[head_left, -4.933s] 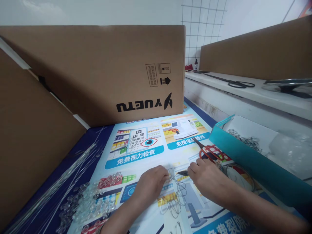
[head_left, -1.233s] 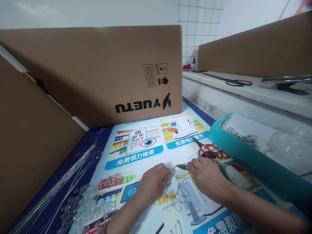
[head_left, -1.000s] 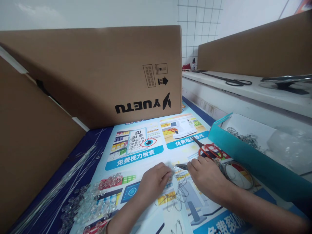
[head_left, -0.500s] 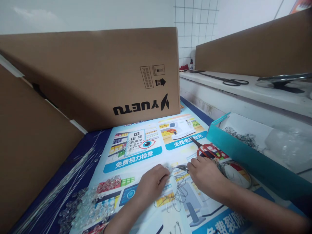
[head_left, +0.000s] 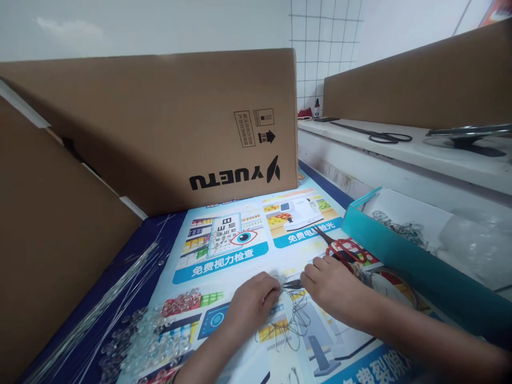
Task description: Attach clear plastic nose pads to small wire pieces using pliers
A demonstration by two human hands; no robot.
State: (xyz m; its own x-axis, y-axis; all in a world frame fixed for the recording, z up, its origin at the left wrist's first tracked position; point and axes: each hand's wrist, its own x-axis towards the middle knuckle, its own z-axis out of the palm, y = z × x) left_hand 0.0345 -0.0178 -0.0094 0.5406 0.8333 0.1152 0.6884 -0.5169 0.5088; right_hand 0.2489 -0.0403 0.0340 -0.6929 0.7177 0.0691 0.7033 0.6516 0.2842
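My left hand (head_left: pixel 256 296) is closed in a pinch on a strand of thin bent wire loops (head_left: pixel 296 317), which spreads over the printed sheet below its fingertips. My right hand (head_left: pixel 326 282) is wrapped round a pair of pliers (head_left: pixel 293 285), whose dark pointed jaws reach left to the wire beside my left fingertips. Most of the pliers' handles are hidden in the palm. Whether the jaws grip the wire, I cannot tell. Red-handled scissors (head_left: pixel 346 250) lie just beyond my right hand.
Clear beads (head_left: pixel 156 341) lie in a pile at lower left, near long thin wires (head_left: pixel 108 298). A teal box (head_left: pixel 400 261) with wire pieces and a plastic bag stands at right. Cardboard (head_left: pixel 160 128) walls the back and left. Black scissors (head_left: pixel 388 137) lie on the white ledge.
The pliers in my right hand have moved left, their tips now at the wire by my left fingers. My left hand keeps its pinch. The view has shifted slightly.
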